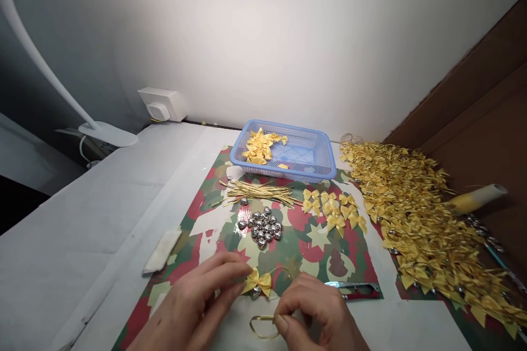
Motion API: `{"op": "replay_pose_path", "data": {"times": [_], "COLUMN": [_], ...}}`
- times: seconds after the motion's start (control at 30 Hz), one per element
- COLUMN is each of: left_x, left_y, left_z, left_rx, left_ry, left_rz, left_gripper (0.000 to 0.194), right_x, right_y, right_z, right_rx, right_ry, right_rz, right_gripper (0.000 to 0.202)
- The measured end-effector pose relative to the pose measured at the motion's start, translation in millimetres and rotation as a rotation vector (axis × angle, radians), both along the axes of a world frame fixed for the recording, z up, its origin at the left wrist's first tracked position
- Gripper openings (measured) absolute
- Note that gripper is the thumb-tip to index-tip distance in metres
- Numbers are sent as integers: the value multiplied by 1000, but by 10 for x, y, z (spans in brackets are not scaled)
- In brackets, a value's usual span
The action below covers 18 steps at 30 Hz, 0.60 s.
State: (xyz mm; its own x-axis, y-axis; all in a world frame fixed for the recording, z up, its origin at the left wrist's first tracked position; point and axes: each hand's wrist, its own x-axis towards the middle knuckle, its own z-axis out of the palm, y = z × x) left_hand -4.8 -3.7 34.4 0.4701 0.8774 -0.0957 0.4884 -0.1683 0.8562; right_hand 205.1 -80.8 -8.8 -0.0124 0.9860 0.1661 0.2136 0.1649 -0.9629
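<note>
Blue basket [307, 167]: loose yellow bows [259, 148] inside, left end. Left hand [193, 301] pinching bow [258, 281]; right hand [317, 315] gripping gold cord loop [263, 327].

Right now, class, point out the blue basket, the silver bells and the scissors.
blue basket [321, 173]: head view, front rim.
silver bells [263, 227]: head view, middle of the cluster.
scissors [354, 287]: head view, the blades.

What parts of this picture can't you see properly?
Head view only:
- Gold loop: partly hidden under the right hand.
- Left hand: wrist cut off by the bottom edge.
- Bell under the bow: mostly covered.
- Bow pile: runs off the right edge.
- Scissors: too blurred to make out well.
</note>
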Motion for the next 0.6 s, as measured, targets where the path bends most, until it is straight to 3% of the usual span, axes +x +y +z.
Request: {"op": "replay_pose_path", "data": {"times": [0.1, 0.27, 0.43, 0.6], "left_x": [-11, 120, 156, 194], "left_y": [143, 129, 54, 50], "left_z": [-83, -147, -201, -143], "left_rx": [45, 6, 0, -110], "left_ry": [205, 364, 352, 204], "left_rz": [-177, -133, -112, -112], "left_gripper": [38, 29, 16, 32], "right_x": [94, 140, 136, 41], "right_y": [-25, -24, -10, -1], "right_z": [80, 86, 56, 58], "right_rx": [-172, -210, -190, -113], "right_ry": [32, 46, 87, 97], "right_rz": [54, 74, 70, -6], "right_gripper": [12, 10, 10, 10]}}
